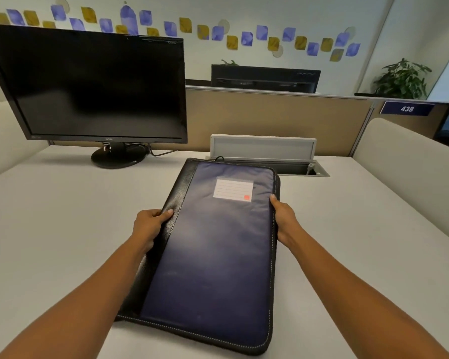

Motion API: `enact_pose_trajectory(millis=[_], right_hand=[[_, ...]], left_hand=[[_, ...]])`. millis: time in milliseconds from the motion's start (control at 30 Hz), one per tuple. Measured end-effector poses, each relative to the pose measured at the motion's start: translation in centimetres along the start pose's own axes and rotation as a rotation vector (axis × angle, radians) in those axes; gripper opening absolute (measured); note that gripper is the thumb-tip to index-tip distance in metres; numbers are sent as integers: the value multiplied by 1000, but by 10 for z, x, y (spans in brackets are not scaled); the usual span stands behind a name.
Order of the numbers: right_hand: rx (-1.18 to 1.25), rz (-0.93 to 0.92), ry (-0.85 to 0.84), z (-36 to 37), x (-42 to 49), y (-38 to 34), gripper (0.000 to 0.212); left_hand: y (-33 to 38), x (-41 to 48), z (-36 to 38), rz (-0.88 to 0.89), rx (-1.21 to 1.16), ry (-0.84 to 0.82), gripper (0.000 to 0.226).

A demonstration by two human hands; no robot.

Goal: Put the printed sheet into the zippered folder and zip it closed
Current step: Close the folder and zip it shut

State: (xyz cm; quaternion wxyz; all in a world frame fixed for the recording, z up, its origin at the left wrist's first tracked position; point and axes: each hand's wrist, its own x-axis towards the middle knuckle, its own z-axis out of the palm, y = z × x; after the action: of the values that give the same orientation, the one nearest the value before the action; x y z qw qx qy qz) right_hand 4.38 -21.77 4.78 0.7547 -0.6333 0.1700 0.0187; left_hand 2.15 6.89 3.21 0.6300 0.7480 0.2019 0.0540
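Note:
A zippered folder (210, 255) with a dark blue front, black spine and white label lies flat and closed on the desk in front of me. My left hand (151, 225) grips its black spine edge, thumb on top. My right hand (284, 220) holds the opposite long edge, thumb resting by the stitched border. No printed sheet is visible anywhere in view. I cannot tell whether the zip is fully shut.
A dark monitor (94, 86) on a round stand sits at the back left. Behind the folder an open cable box (265, 151) is set into the white desk (62, 216). Beige partitions enclose the desk at the back and both sides.

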Motion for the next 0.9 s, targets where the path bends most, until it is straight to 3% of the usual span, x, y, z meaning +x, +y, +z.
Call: enact_pose_trajectory(millis=[167, 267, 333, 500, 700, 900], right_hand=[[-247, -11, -103, 9, -7, 13, 40], [-358, -77, -109, 10, -12, 23, 41], [-422, -122, -97, 10, -15, 27, 39], [-534, -173, -42, 6, -23, 40, 41], [-597, -172, -2, 6, -25, 47, 43], [-731, -235, -1, 11, -23, 49, 39]], left_hand=[[-11, 2, 1, -66, -81, 220, 22], [-17, 2, 4, -130, -92, 304, 42], [-18, 2, 6, -126, -70, 317, 40], [-22, -3, 14, -79, 38, 239, 28], [-26, -4, 19, -5, 346, 124, 22], [-29, -7, 20, 86, 676, 34, 32]])
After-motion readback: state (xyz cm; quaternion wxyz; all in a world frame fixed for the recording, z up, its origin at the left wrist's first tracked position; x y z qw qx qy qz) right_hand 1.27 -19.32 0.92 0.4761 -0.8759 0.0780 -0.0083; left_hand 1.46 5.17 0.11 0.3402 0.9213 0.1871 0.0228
